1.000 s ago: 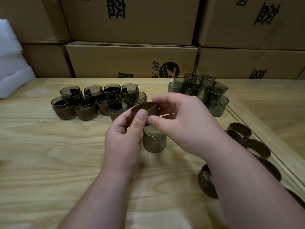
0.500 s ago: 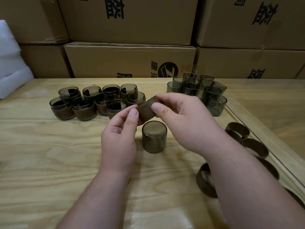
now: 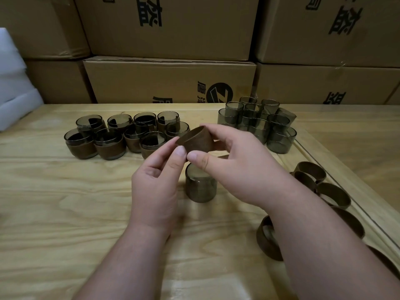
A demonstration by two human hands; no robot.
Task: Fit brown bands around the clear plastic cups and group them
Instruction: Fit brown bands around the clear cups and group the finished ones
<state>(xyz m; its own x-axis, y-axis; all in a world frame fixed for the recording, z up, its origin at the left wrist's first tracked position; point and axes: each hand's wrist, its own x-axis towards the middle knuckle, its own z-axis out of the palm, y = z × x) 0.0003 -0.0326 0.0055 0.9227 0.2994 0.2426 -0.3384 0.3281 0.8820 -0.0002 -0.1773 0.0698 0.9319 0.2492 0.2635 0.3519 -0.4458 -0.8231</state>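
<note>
Stacked cardboard boxes behind wooden table; white foam left.

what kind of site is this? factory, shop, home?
Likely a warehouse or packing room. Printed cardboard cartons are stacked behind a plain wooden table, which holds batches of banded cups, bare cups and loose brown bands.

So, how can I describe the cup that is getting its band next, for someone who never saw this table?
Start at the wooden table and find the two hands near its middle. Just below them one cup stands alone, upside down. Unlike the banded cups far left and the bare cups far right, it belongs to no group.
</note>
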